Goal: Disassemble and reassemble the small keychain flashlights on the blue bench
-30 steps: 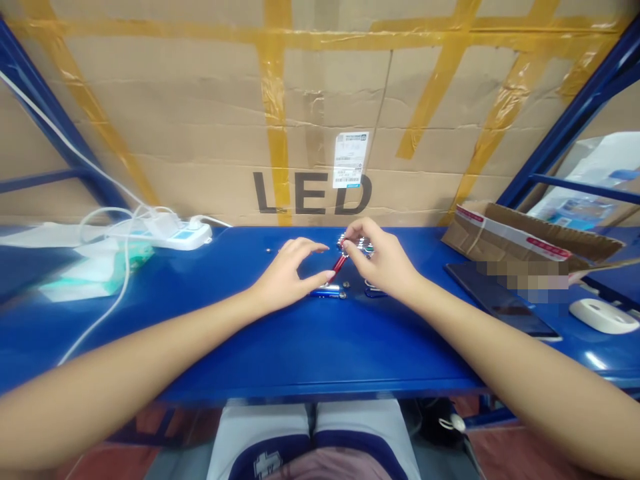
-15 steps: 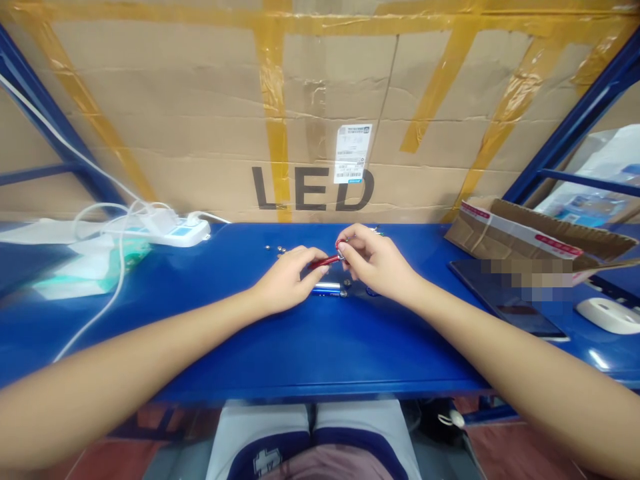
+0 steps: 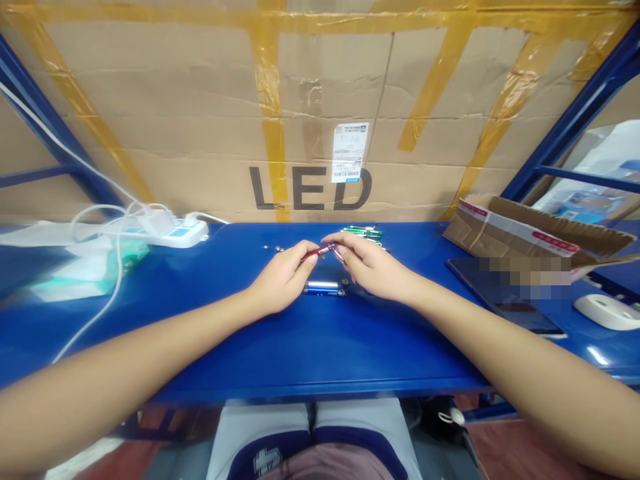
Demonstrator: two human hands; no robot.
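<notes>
Blue tabletop [image 3: 320, 353], red rod [image 3: 321, 252] near-crosswise

Large carton [image 3: 200, 127]: "LED" in heavy black capitals, printed low on its front
White sticker [image 3: 349, 150] on that carton: laps over the upper part of the D; rows of small print and a barcode, too fine to read
Small open box [image 3: 510, 230]: red patches with pale print along its white band, illegible
Red cylinder [image 3: 324, 251]: pale marking on its side, too small to read
Shorts [image 3: 267, 461]: pale emblem on the dark part, wording unclear
</notes>
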